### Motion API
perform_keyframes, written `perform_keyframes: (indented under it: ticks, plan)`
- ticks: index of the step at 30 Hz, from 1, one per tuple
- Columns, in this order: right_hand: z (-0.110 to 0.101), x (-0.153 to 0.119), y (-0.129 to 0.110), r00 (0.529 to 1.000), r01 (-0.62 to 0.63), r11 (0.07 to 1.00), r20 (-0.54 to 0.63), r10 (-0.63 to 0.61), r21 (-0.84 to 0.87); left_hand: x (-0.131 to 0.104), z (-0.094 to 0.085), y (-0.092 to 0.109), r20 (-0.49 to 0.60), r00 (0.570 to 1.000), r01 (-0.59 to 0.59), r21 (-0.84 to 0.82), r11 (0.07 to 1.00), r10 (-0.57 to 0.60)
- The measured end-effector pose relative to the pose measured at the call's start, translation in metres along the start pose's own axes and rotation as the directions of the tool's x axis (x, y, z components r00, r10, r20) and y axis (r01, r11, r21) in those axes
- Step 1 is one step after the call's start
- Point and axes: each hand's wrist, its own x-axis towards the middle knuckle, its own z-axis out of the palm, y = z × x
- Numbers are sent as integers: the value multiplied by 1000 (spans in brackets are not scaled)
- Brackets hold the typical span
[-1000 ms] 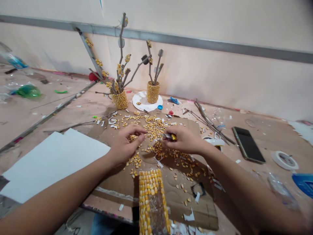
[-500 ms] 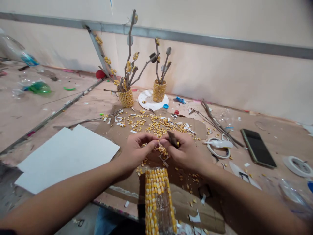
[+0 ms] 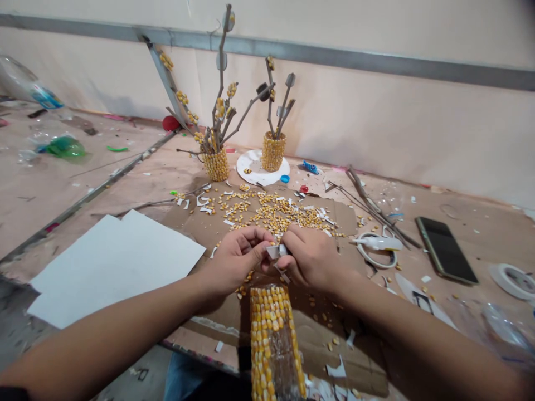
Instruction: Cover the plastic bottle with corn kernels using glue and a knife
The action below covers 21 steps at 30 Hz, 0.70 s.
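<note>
My left hand [image 3: 240, 259] and my right hand [image 3: 311, 256] meet over a cardboard sheet. Between their fingertips is a small white strip [image 3: 273, 252], pinched from both sides. A bit of yellow, apparently a corn kernel, shows at the left fingertips. The right fingers curl around the strip's other end and partly hide it. Below the hands stands a cylinder [image 3: 261, 340] covered in rows of corn kernels, with one bare brown patch. Loose corn kernels [image 3: 276, 214] and white paper scraps lie scattered just beyond my hands.
White sheets [image 3: 117, 267] lie at left. Behind stand two corn-covered pots [image 3: 215, 165] with twigs, one on a white disc [image 3: 246, 172]. On the right are loose twigs [image 3: 368, 200], a glue bottle [image 3: 380, 243] over a tape roll [image 3: 368, 259], and a phone [image 3: 446, 250].
The dark brown piece in my right hand no longer shows; a white strip is now visible between my fingertips. My right fingers have curled further over. The view has shifted slightly.
</note>
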Motion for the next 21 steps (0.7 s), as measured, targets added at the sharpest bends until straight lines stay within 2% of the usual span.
perform_keyframes:
  ticks: [6,13,21]
  plan:
    - [-1,0,-1,999,13,1000,-32,-14,-10,-2,3,3,1,1000,12,41,999,-12]
    - [-3,1,-6,999,38,999,-23,-37,39,-8,-2,-1,58,994,-104,152,983,96]
    - [-2,0,-15,995,50,998,-84,-52,-30,-14,-9,-8,120,975,-200,124,972,185]
